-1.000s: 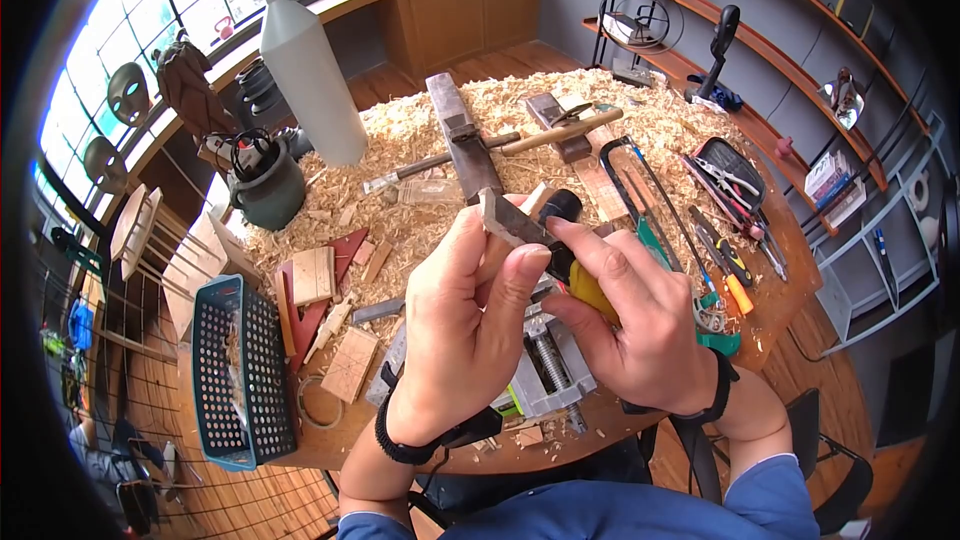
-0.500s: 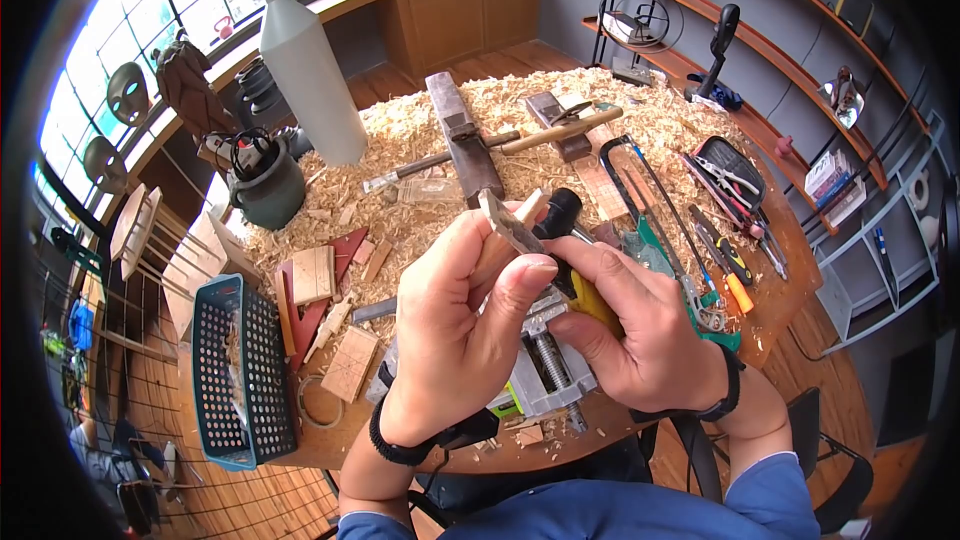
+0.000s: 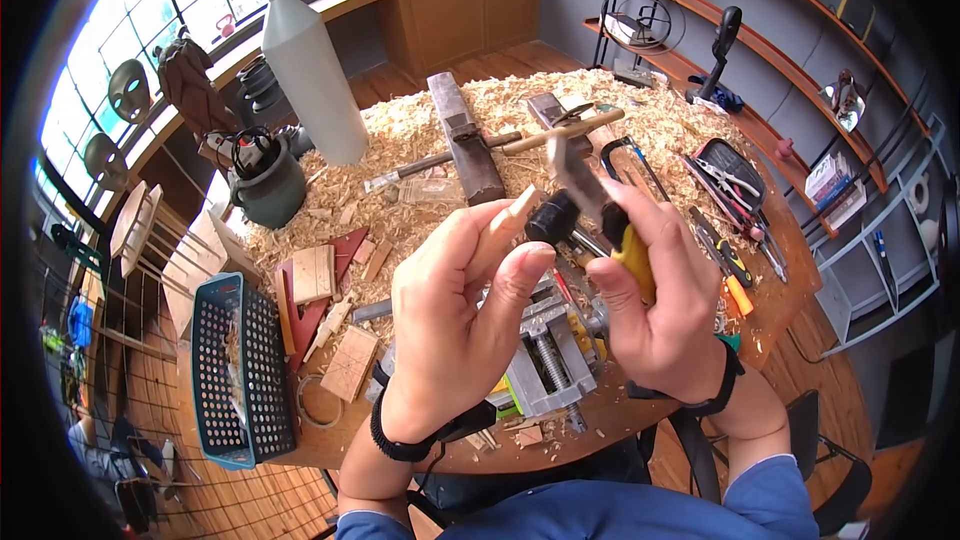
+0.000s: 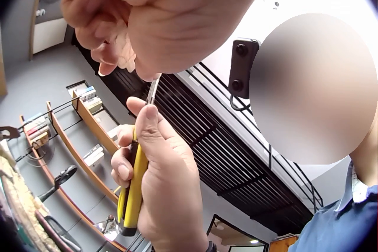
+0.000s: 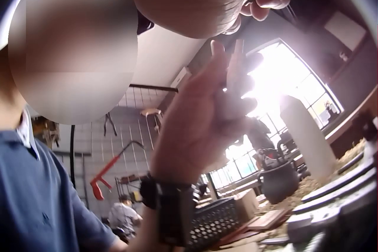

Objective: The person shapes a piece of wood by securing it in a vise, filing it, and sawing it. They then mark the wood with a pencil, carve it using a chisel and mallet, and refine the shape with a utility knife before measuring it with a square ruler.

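Observation:
My left hand (image 3: 450,315), raised over the bench, pinches a slim, pale wooden stick (image 3: 515,208) between thumb and fingers, its tip poking out above them. Curled round the yellow-and-black handle of a knife (image 3: 637,265) is my right hand (image 3: 668,325). The knife's blade is motion-blurred in the head view and stands apart from the stick, pointing up and away. In the left wrist view the yellow handle (image 4: 136,184) lies along the right palm, thumb pressed near the blade. A grey metal vise (image 3: 545,365) stands below both hands.
Wood shavings (image 3: 400,230) cover much of the round bench. A hand plane (image 3: 465,140), a hacksaw (image 3: 640,165) and pliers (image 3: 730,180) lie beyond the hands. At left are a perforated basket (image 3: 240,370), wood blocks (image 3: 350,365) and a tall white bottle (image 3: 315,80).
My right hand has moved the knife right and away from the stick, its blade swinging upward. The left hand keeps hold of the stick in nearly the same place.

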### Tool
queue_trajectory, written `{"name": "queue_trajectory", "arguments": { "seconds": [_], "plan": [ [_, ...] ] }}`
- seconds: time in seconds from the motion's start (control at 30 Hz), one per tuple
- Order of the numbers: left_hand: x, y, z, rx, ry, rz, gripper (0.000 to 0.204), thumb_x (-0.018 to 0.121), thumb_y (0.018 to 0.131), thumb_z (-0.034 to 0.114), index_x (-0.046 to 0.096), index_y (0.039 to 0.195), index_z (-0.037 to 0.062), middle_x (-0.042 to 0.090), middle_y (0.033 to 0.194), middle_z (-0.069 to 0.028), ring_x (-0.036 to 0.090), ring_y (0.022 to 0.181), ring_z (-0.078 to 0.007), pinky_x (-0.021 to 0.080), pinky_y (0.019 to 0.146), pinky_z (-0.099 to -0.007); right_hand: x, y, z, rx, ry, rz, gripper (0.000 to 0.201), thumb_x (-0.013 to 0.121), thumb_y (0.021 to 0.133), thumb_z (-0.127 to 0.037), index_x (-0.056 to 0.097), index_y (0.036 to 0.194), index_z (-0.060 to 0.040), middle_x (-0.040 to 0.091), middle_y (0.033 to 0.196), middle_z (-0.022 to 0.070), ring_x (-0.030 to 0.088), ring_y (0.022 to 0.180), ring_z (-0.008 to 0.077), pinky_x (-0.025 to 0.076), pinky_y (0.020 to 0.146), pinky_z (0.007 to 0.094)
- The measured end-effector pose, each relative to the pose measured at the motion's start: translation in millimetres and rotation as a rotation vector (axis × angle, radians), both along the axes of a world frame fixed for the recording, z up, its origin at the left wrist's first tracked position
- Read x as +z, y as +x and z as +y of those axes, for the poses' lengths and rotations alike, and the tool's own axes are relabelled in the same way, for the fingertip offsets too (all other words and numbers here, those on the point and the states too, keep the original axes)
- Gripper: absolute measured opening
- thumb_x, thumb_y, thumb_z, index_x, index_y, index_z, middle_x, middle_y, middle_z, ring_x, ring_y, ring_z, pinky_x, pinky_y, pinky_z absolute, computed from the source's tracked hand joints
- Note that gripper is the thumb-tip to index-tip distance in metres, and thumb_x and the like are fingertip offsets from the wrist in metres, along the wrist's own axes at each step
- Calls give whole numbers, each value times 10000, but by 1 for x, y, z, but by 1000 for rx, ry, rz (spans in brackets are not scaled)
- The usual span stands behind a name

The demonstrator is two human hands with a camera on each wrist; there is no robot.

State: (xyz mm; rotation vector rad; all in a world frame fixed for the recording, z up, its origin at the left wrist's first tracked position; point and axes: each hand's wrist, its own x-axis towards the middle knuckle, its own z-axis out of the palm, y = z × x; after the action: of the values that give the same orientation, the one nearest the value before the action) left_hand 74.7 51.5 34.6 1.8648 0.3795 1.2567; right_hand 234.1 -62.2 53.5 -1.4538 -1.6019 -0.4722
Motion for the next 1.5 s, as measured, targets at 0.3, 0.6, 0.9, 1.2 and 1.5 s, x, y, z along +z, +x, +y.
{"name": "queue_trajectory", "arguments": {
  "seconds": [0.3,0.6,0.9,1.2,1.5],
  "plan": [
    [6,-2,-1,-28,-86,47,266,744,1029,154,676,1174,-58,657,795,-40,553,712,-66,464,639,-252,-3,2,-1,93,-150,123,411,686,1037,-229,630,1377,-4,734,1069,204,739,856,403,583,732,460],
    [20,-18,15,240,-46,-45,509,734,1053,380,659,705,17,545,631,26,453,605,-50,305,573,-242,-24,83,-38,-90,-505,79,415,669,904,-61,637,1316,-20,708,963,226,710,860,409,547,780,463],
    [10,-21,32,126,98,47,332,644,1110,304,770,1283,50,685,888,41,466,653,21,295,566,-171,-101,101,-63,32,-786,17,455,737,894,-21,626,1335,-3,634,1132,199,652,1046,428,518,908,471],
    [9,-32,41,275,31,89,288,673,1096,291,773,1139,24,723,974,-5,661,903,-32,539,844,-159,-129,95,-31,37,-676,-121,566,747,878,0,608,1426,-26,629,1125,186,631,1057,403,517,931,470],
    [5,-25,40,267,-77,1,312,579,1145,252,718,1249,-7,643,964,9,497,789,-7,415,711,-158,-138,78,-48,-19,-605,-82,463,721,886,-15,653,1343,18,648,1245,203,630,1158,384,532,1025,451]
  ]
}}
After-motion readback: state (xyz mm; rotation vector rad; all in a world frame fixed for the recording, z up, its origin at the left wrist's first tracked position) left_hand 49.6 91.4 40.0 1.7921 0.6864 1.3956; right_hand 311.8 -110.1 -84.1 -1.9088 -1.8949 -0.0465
